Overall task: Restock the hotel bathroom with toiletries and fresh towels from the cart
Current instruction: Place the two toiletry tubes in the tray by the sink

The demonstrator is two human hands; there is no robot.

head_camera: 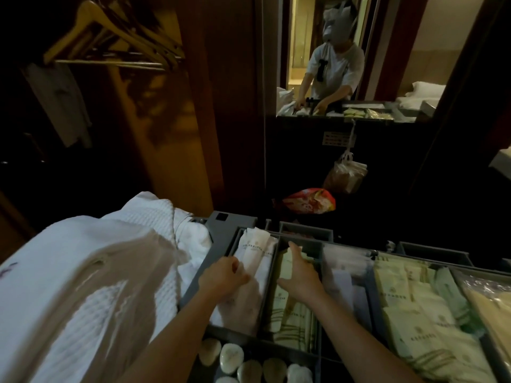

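White sachets (pixel 255 250): you are picking these, left hand (pixel 224 277) gripping them.
Green packets (pixel 287 305): right hand (pixel 300 272) is resting flat, probably needing a pinch next.

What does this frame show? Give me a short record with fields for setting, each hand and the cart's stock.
setting: dim hotel room; cart tray facing a mirror
left hand: fingers curled on white packets in the leftmost compartment
right hand: fingers straight, resting on pale green packets in the next compartment
other stock: round soaps in the near row
left of tray: white waffle linen, piled
task stage: choosing toiletries; nothing lifted clear yet
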